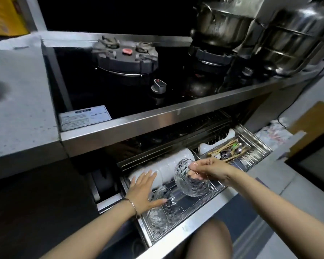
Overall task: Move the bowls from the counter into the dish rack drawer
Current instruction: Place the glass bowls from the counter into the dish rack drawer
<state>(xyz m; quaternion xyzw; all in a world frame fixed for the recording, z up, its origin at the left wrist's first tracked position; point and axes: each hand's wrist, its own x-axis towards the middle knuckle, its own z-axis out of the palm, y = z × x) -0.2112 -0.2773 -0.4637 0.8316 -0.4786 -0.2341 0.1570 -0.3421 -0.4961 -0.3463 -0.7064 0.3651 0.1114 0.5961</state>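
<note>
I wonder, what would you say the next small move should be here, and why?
Probably lower the glass bowl onto the wire rack just beneath it: the right hand pinches its rim above bare wires, while the open left hand is beside the racked glass bowls.

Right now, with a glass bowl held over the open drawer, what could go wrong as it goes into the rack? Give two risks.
1. The right hand pinches the tilted glass bowl only by its rim; it could slip and drop onto the rack.
2. It may knock the other glass bowls in the rack or the white bowls beside it. The left hand lies open between them, so its fingers could get caught.
</note>
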